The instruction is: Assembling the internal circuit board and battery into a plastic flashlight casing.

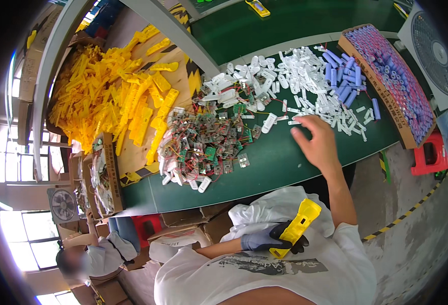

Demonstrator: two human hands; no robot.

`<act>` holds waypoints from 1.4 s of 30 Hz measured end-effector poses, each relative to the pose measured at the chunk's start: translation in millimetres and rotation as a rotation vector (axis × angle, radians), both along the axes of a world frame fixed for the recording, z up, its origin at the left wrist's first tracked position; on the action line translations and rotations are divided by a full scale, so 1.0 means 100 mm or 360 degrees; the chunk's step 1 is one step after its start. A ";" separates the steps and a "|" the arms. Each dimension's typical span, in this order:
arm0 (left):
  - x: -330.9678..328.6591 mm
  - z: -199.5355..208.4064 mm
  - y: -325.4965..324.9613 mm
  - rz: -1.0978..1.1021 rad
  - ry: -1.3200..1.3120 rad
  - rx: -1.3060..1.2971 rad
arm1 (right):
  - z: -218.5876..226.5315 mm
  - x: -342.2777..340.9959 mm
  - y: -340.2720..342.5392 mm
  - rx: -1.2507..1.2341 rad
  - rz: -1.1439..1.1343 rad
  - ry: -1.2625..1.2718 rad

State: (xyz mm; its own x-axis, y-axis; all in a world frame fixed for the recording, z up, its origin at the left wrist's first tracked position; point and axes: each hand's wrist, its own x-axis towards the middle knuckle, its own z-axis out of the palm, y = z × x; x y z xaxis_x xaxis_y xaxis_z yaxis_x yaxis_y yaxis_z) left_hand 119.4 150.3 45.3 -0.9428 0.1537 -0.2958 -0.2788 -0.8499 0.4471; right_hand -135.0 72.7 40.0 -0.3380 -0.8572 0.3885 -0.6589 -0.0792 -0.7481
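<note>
My left hand, in a grey and black glove, is wrapped round a yellow plastic housing with cut-out openings, held close to my shirt. Over the green bench my bare right hand is open, its thumb and fingers apart with nothing seen between them. Nearest to its fingertips are small white plastic pieces and one white oval cap. To the left lies a heap of small circuit boards with wires. White plastic covers are piled farther back.
Yellow housings fill a wooden surface at the left. Purple battery cells lie loose beside a carton packed with more cells. A fan stands at the right, near a red stool. Another person sits at the lower left.
</note>
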 end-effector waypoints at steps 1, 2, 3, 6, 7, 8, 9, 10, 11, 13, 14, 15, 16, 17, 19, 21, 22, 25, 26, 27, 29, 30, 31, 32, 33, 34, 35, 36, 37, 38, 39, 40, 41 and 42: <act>0.02 0.01 0.01 -0.0006 -0.0015 -0.0018 | -0.03 0.07 -0.05 0.0051 0.0112 0.0268; 0.03 0.03 0.03 0.0049 -0.0063 0.0035 | -0.01 0.13 -0.09 0.0172 0.0134 0.0342; 0.04 0.05 0.03 0.0101 -0.0109 0.0086 | 0.02 0.18 -0.14 0.0292 0.0153 0.0417; 0.08 -0.03 -0.02 0.0237 -0.0240 -0.0132 | -0.07 0.22 -0.34 0.0382 0.0062 0.0556; 0.06 -0.08 -0.04 0.0331 -0.0289 -0.0246 | -0.11 0.22 -0.40 0.0374 0.0052 0.0557; 0.02 -0.12 -0.07 0.0597 -0.0300 -0.0366 | -0.13 0.24 -0.47 0.0357 0.0137 0.0447; -0.08 -0.10 -0.16 0.0807 -0.0306 -0.0339 | -0.14 0.25 -0.52 0.0339 0.0223 0.0341; -0.10 -0.24 -0.21 0.1066 -0.0253 -0.0301 | -0.12 0.26 -0.52 0.0258 0.0274 0.0235; -0.29 -0.04 -0.38 0.1291 -0.0244 -0.0357 | -0.16 0.23 -0.56 0.0252 0.0274 0.0262; -0.42 -0.21 -0.69 0.1790 -0.0616 -0.1299 | -0.21 0.16 -0.66 0.0542 0.0547 -0.0784; -0.56 0.22 -0.91 0.1934 -0.0484 -0.0557 | -0.17 0.06 -0.67 0.0538 0.0547 -0.0743; -0.56 0.23 -1.10 0.2074 -0.0369 -0.1003 | -0.10 0.01 -0.73 0.0388 0.0627 -0.1484; -0.50 0.10 -1.32 0.2026 -0.0715 -0.2212 | -0.02 -0.02 -0.80 0.0233 0.0701 -0.2224; -0.58 0.54 -1.47 0.2131 -0.0330 -0.0791 | 0.02 -0.13 -0.82 0.0046 0.0711 -0.2964; -0.53 0.86 -1.72 0.2175 -0.0291 -0.0994 | 0.47 -0.09 -0.90 -0.0368 0.0854 -0.3099; -0.46 1.02 -1.96 0.2331 -0.0091 -0.1132 | 0.88 0.04 -0.93 -0.0679 0.1028 -0.2901; -0.46 1.10 -2.03 0.2363 -0.0044 -0.1131 | 0.96 0.09 -0.93 -0.0860 0.1107 -0.2535; -0.42 1.34 -2.15 0.2421 -0.0099 -0.1534 | 1.14 0.28 -0.95 -0.0974 0.1161 -0.1018; -0.41 1.39 -2.15 0.2452 -0.0051 -0.1669 | 1.27 0.31 -0.97 -0.1031 0.1252 -0.0551; -0.39 1.43 -2.16 0.2479 -0.0009 -0.1804 | 1.40 0.37 -1.00 -0.1077 0.1321 -0.0083; -0.35 1.49 -2.14 0.2449 0.0053 -0.1877 | 1.43 0.50 -1.06 -0.1184 0.1329 0.0157; -0.32 1.50 -2.14 0.2457 -0.0010 -0.1956 | 1.44 0.53 -1.06 -0.1262 0.1271 0.0321; -0.28 1.49 -2.13 0.2459 -0.0085 -0.2033 | 1.44 0.55 -1.07 -0.1339 0.1208 0.0476; -0.25 1.47 -2.16 0.2503 -0.0089 -0.2378 | 1.48 0.55 -1.06 -0.1314 0.1240 0.0532; -0.17 1.49 -2.17 0.2338 -0.0139 -0.2562 | 1.49 0.54 -1.04 -0.1263 0.1233 0.0577; -0.13 1.52 -2.18 0.2224 -0.0110 -0.2571 | 1.47 0.53 -1.00 -0.1249 0.1215 0.0604; -0.13 1.55 -2.19 0.2101 -0.0074 -0.2582 | 1.46 0.51 -0.96 -0.1240 0.1187 0.0631; -0.13 1.52 -2.20 0.2058 -0.0071 -0.2589 | 1.49 0.50 -0.93 -0.1221 0.1185 0.0692; -0.13 1.49 -2.21 0.2010 -0.0063 -0.2591 | 1.51 0.50 -0.90 -0.1198 0.1178 0.0755; -0.15 1.53 -2.20 0.1982 -0.0076 -0.2558 | 1.49 0.49 -0.92 -0.1162 0.1138 0.0830; -0.15 1.55 -2.17 0.1963 -0.0101 -0.2528 | 1.49 0.50 -0.92 -0.1126 0.1138 0.0809; -0.15 1.55 -2.15 0.2007 -0.0095 -0.2535 | 1.49 0.53 -0.91 -0.1009 0.1089 0.0892; -0.17 1.54 -2.14 0.2053 -0.0079 -0.2540 | 1.49 0.54 -0.90 -0.0891 0.1037 0.0982; -0.17 1.52 -2.17 0.2030 -0.0085 -0.2477 | 1.49 0.55 -0.92 -0.0885 0.1071 0.0948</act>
State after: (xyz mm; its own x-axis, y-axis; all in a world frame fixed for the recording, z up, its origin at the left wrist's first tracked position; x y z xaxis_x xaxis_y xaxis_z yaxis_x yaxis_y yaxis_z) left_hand 102.0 -66.8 197.8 -0.2710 -0.8329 0.4825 0.0197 0.4964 0.8679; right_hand -80.2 -19.1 189.3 0.5152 -0.4475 0.7310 -0.6005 -0.7970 -0.0647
